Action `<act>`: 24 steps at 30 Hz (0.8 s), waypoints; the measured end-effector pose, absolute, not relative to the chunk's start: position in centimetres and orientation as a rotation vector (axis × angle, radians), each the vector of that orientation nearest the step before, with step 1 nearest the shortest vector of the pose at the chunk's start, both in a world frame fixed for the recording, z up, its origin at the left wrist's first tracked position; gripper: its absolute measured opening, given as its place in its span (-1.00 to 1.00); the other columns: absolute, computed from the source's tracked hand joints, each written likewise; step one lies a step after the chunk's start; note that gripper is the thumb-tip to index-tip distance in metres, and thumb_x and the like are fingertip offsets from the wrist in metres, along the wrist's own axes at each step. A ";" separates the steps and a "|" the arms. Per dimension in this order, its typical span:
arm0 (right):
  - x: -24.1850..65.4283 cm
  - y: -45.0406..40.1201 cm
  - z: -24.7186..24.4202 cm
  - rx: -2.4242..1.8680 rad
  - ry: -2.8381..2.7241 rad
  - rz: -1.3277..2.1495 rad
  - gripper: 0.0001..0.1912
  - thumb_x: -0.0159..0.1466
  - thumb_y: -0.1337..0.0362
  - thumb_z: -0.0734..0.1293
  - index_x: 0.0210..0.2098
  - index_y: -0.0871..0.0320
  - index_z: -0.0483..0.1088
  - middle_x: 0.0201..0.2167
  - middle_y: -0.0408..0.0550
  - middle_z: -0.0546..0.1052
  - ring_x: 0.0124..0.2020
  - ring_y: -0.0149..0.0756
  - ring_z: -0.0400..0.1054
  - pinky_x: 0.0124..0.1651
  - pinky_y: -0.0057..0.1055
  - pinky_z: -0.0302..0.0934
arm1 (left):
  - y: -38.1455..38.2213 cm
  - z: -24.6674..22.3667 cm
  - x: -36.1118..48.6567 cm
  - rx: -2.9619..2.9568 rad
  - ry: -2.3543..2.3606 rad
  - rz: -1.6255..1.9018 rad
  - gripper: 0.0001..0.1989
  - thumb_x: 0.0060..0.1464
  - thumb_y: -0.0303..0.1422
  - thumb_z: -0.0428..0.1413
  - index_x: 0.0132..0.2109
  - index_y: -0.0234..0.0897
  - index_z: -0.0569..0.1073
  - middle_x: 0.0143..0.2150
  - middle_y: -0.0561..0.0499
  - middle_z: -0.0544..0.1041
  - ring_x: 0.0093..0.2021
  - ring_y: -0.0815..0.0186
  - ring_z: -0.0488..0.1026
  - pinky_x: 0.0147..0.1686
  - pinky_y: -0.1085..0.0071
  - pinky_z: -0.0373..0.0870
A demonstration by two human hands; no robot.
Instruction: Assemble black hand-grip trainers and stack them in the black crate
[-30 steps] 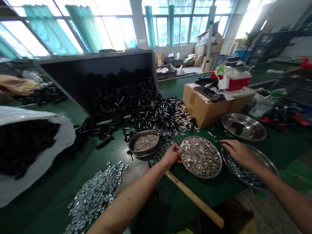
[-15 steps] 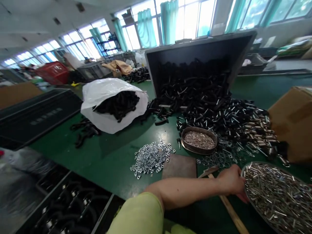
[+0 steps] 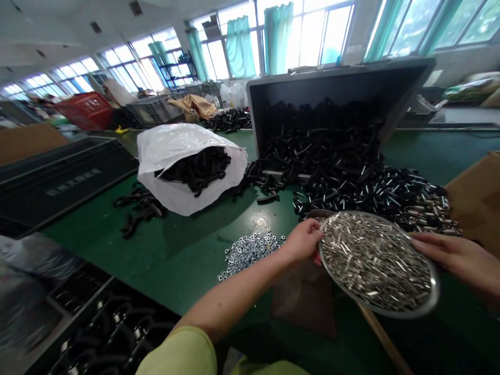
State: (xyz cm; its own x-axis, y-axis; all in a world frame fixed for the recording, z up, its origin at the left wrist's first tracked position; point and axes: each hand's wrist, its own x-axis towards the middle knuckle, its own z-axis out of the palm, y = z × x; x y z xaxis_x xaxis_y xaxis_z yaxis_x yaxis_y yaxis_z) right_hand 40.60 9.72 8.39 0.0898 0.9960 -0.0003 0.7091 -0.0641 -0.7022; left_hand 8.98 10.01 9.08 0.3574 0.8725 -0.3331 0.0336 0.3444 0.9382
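A round metal basin full of small metal pins is held between both of my hands, tilted toward me. My left hand is closed on its left rim, thumb on top. My right hand grips the rim on the opposite side. The basin hides most of a small oval tin behind it. Below my left forearm lies a square flat plate. A wooden handle sticks out from under the basin. Left of my left hand is a pile of small metal nuts.
A large grey bin lies on its side, spilling black parts onto the green table. A white sack of black parts stands left. A cardboard box is at the right, a dark crate at the left.
The basin has moved left and up from the right edge, now in front of the oval tin. My right hand has come into view on its rim. The plate looks shifted toward me.
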 end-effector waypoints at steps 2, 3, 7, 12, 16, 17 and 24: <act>34.8 12.3 9.7 -1.740 -1.545 1.052 -0.69 0.13 0.15 0.31 -0.20 0.15 0.53 -0.24 0.17 0.57 -0.27 -0.13 0.46 -0.31 -0.29 0.33 | 11.5 9.4 5.1 1.137 1.185 0.789 -0.92 0.14 -0.42 -0.07 -0.22 -0.29 0.29 -0.67 0.18 0.32 -0.76 0.45 0.29 -0.74 0.57 0.28; 32.1 13.7 10.0 -1.718 -1.514 1.124 -0.66 0.13 0.17 0.31 -0.15 0.20 0.51 -0.28 0.13 0.58 -0.33 -0.17 0.46 -0.37 -0.33 0.32 | 12.4 9.3 3.4 1.153 1.240 0.824 -0.92 0.14 -0.42 -0.06 -0.22 -0.29 0.30 -0.67 0.18 0.32 -0.76 0.46 0.29 -0.74 0.58 0.27; 23.7 20.2 9.0 -1.715 -1.686 1.090 -0.67 0.19 0.34 0.24 -0.09 0.31 0.47 -0.38 0.04 0.58 -0.47 -0.36 0.40 -0.47 -0.49 0.25 | 16.2 7.5 -2.4 1.135 1.392 0.915 -0.93 0.16 -0.43 -0.07 -0.22 -0.29 0.30 -0.70 0.20 0.31 -0.77 0.48 0.26 -0.74 0.61 0.23; 18.0 27.5 5.4 -1.779 -1.851 0.975 -0.72 0.24 0.35 0.23 -0.11 0.24 0.48 -0.41 -0.04 0.57 -0.48 -0.36 0.40 -0.45 -0.47 0.26 | 20.1 4.0 -6.3 1.050 1.530 0.982 -0.94 0.17 -0.45 -0.07 -0.22 -0.27 0.28 -0.69 0.22 0.29 -0.77 0.50 0.25 -0.73 0.62 0.24; 15.8 31.0 3.0 -1.815 -1.990 0.838 -0.75 0.27 0.20 0.28 -0.16 0.22 0.46 -0.25 -0.03 0.55 -0.24 -0.29 0.43 -0.15 -0.29 0.31 | 21.7 1.6 -7.6 0.988 1.574 0.986 -0.96 0.18 -0.43 -0.08 -0.22 -0.26 0.25 -0.68 0.22 0.29 -0.76 0.50 0.27 -0.71 0.61 0.28; 15.5 31.5 2.5 -1.818 -2.022 0.816 -0.74 0.27 0.16 0.28 -0.17 0.21 0.45 -0.20 -0.02 0.54 -0.19 -0.28 0.42 -0.09 -0.24 0.29 | 21.9 1.1 -7.8 0.973 1.578 0.980 -0.97 0.19 -0.43 -0.08 -0.22 -0.26 0.24 -0.67 0.22 0.29 -0.75 0.49 0.28 -0.70 0.60 0.29; 15.3 32.3 1.0 -1.828 -2.228 0.730 -0.72 0.26 0.26 0.23 -0.10 0.13 0.49 -0.09 -0.02 0.54 -0.05 -0.24 0.39 -0.01 -0.38 0.20 | 20.6 -0.4 -8.3 0.916 1.534 0.935 -0.87 0.20 -0.26 -0.06 -0.24 -0.21 0.19 -0.64 0.21 0.33 -0.71 0.47 0.34 -0.67 0.57 0.35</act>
State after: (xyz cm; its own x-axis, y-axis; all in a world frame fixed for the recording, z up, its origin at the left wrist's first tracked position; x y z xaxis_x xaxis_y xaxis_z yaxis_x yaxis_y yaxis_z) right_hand 15.26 32.26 1.00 -0.2352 0.9563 -0.1738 0.8738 0.1298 -0.4686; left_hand -8.28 20.64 -0.39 -0.1361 0.9128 -0.3851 0.0759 0.3972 0.9146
